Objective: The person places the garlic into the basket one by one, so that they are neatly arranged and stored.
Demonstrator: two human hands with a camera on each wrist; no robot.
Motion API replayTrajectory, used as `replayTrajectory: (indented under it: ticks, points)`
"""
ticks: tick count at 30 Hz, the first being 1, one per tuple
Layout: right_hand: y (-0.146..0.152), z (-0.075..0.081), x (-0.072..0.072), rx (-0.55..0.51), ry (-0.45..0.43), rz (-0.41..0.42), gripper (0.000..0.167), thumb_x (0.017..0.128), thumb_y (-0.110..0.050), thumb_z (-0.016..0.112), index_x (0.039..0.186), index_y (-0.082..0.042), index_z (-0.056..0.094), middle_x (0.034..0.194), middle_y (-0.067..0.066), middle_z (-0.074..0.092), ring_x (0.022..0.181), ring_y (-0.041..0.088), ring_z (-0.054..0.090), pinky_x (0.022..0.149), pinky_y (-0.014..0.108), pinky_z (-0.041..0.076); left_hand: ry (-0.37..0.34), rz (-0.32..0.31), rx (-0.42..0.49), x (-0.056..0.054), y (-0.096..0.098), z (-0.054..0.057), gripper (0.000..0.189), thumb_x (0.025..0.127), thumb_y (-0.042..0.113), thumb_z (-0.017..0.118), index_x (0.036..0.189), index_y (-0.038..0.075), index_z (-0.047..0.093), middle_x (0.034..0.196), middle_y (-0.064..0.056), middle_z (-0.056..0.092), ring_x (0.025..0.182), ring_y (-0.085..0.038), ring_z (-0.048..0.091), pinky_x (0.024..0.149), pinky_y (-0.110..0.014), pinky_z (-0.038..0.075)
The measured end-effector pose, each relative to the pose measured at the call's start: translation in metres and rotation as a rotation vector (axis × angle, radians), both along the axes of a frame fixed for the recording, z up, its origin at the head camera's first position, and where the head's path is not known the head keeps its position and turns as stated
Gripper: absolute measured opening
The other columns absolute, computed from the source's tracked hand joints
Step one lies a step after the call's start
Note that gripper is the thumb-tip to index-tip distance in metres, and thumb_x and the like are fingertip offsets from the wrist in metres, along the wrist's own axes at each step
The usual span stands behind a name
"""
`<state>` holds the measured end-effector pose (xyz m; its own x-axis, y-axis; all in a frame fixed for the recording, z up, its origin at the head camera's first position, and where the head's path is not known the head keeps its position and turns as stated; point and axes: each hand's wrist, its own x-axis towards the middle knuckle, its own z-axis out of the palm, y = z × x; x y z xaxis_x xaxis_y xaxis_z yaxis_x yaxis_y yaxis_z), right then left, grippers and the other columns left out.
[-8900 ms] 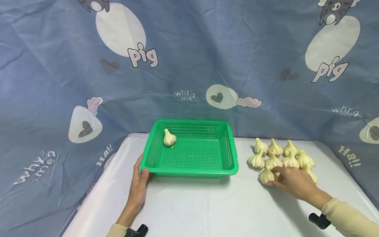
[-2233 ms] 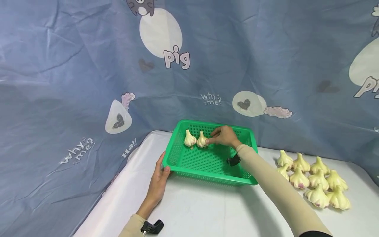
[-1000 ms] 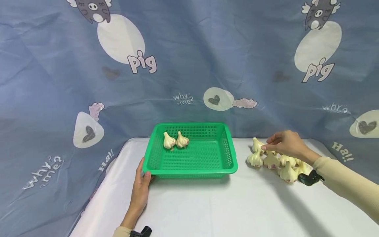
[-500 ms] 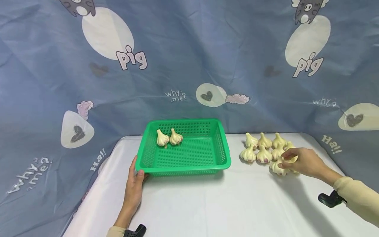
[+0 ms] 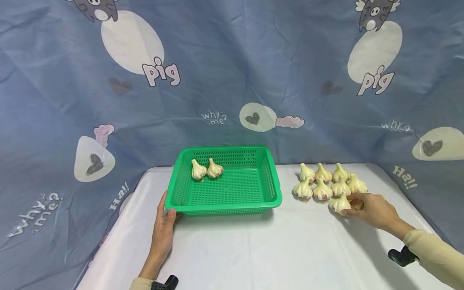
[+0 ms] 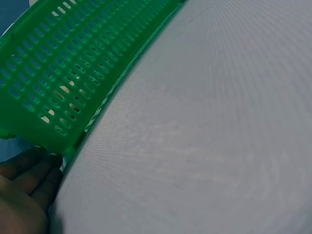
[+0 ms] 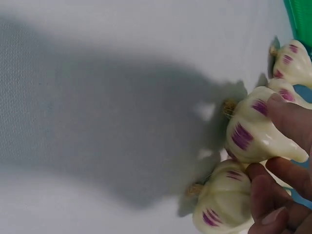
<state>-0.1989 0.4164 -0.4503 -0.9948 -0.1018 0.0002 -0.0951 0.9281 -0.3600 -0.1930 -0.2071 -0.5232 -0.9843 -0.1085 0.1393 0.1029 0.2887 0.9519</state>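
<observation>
Basket (image 5: 224,208): green, perforated, on the white worktop (image 5: 290,249), left of centre in the head view. Contents: two garlic bulbs, first bulb (image 5: 198,170) and second bulb (image 5: 215,169), side by side in the far left part, stems up; the rest of the floor mesh shows bare.

Left hand (image 5: 163,233): at the near left corner of the basket, thumb up against the rim, fingers passing under it; corner grasped. Right hand (image 5: 375,209): fingers grasping the held bulb (image 5: 339,204), at the near edge of the loose bulbs (image 5: 322,190), right of the basket. Cannot tell whether its base touches the worktop. Loose bulbs: three in the back row, four in the next, one more partly hidden behind the right hand. Blue printed cloth (image 5: 203,36) behind the worktop.

Right wrist view, not visible from the head: thumb (image 7: 292,119) on one side of the held bulb, fingers opposite; purple streaks and a root tuft (image 7: 229,107) at its base. The partly hidden neighbour (image 7: 222,200) shows more fully here, streaked too, lying against the fingers. A piece of the basket enters at the upper right.

Left wrist view: slotted outer wall (image 6: 63,63) of the basket close up, fingertips touching its lower corner; basket contents not identifiable through the slots.
</observation>
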Motion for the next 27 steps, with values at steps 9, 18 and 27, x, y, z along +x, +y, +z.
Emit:
replayTrajectory:
  ticks: [9, 18, 27]
  points:
    - [-0.006, -0.004, 0.001, 0.0, 0.006, 0.004, 0.059, 0.085, -0.046, 0.088, 0.122, -0.002, 0.072, 0.109, 0.016, 0.08, 0.087, 0.031, 0.077, 0.06, 0.044, 0.054, 0.003, 0.004, -0.004, 0.002, 0.0, 0.002, 0.062, 0.116, 0.03, 0.041, 0.168, 0.047, 0.013, 0.179, 0.0, 0.015, 0.166, -0.03, 0.013, 0.131, -0.064, 0.014]
    - [-0.013, -0.014, 0.009, -0.026, 0.007, 0.0, 0.056, 0.092, -0.042, 0.083, 0.127, -0.004, 0.062, 0.112, 0.022, 0.078, 0.084, 0.028, 0.074, 0.055, 0.038, 0.051, 0.001, -0.002, -0.003, 0.003, 0.0, 0.001, 0.062, 0.116, 0.03, 0.041, 0.171, 0.039, 0.013, 0.179, -0.001, 0.016, 0.165, -0.031, 0.015, 0.13, -0.064, 0.016]
    - [-0.014, -0.021, 0.012, -0.034, 0.044, 0.032, 0.056, 0.099, -0.033, 0.078, 0.139, -0.001, 0.056, 0.12, 0.03, 0.074, 0.091, 0.038, 0.076, 0.059, 0.048, 0.056, 0.006, -0.005, 0.002, 0.001, 0.0, 0.001, 0.062, 0.116, 0.03, 0.041, 0.17, 0.041, 0.013, 0.178, -0.001, 0.017, 0.165, -0.03, 0.016, 0.13, -0.063, 0.016]
